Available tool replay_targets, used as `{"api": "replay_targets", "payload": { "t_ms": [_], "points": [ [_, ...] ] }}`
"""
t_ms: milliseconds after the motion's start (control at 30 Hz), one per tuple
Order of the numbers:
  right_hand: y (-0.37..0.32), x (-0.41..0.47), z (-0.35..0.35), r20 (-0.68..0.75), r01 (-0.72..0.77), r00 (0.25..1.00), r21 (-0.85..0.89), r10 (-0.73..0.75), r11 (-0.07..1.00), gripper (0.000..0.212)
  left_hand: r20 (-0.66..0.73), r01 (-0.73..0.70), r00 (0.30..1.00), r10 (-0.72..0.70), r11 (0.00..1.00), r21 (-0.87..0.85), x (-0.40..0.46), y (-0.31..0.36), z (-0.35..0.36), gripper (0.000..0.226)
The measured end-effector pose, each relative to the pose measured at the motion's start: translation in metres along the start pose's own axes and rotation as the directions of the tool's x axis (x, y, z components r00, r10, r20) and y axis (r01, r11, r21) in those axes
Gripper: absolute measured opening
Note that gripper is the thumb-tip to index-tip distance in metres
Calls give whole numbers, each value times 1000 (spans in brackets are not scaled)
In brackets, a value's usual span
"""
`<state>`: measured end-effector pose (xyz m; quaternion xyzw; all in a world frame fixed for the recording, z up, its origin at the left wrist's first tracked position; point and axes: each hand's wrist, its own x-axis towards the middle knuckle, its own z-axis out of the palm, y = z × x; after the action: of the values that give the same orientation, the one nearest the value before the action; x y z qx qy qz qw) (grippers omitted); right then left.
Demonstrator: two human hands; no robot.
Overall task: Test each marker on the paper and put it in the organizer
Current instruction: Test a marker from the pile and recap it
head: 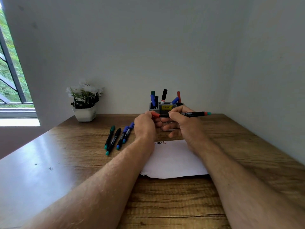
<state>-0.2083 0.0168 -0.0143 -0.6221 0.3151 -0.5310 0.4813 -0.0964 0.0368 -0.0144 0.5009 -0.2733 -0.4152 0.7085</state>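
Counter: wooden top; both forearms reach across it from the near edge.
Paper: a white sheet lying flat between the forearms, with a few small test scribbles near its far edge, just under the hands.
Left hand: fingers are curled around the red cap of the marker and pinch it.
Right hand: fingers are wrapped around the black barrel of the red marker; the marker is held level in the air above the far edge of the paper, and its tail end points to the right.
Step in hand: I judge the cap is being pulled off or pushed on; I cannot tell which one.
Waiting markers: four lie side by side on the counter, to the left of the left hand, apart from the paper.
Organizer: a grey holder with a yellow label, directly behind the hands near the wall; several markers already stand in it.
Flower pot: a white pot with white flowers, far left near the wall.
Risk: if the cap releases suddenly, the hands may jerk apart and hit the organizer just behind, so it may tip over. An open tip can also mark the fingers.
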Motion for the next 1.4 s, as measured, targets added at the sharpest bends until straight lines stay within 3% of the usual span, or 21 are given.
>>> {"api": "replay_targets", "payload": {
  "t_ms": [433, 733, 900, 1000, 1133, 1267, 1400],
  "points": [
    [-1, 1, -2, -30, -11, 999, 37, 12, 999, 3, -42, 60, 997, -66, 992, -114, 1, 3, 0, 33],
    [-1, 0, 0, -21, -14, 1000, -6, 14, 1000, 4, 4, 53, 999, -53, 987, -149, -5, 3, 2, 31],
    [-1, 0, -1, -6, 23, 1000, -6, -23, 1000, 14, -1, 62, 998, -63, 979, -196, -5, 5, 1, 27],
    [-2, -2, -2, 27, 4, 1000, 82, -6, 997, 15, 17, 62, 998, -60, 980, -190, -7, 6, 2, 26],
    [-2, -1, -3, 48, -51, 998, 224, 41, 973, 39, 31, 59, 998, -54, 976, -208, -7, 7, 2, 28],
    [-3, -1, -4, -52, 6, 999, 137, 2, 990, 12, 7, 29, 1000, -28, 972, -231, -5, 9, 2, 26],
    [-1, 1, -5, -158, 93, 982, -85, -106, 992, 10, -42, -13, 999, 3, 965, -263, 1, 11, 2, 22]
  ]
}}
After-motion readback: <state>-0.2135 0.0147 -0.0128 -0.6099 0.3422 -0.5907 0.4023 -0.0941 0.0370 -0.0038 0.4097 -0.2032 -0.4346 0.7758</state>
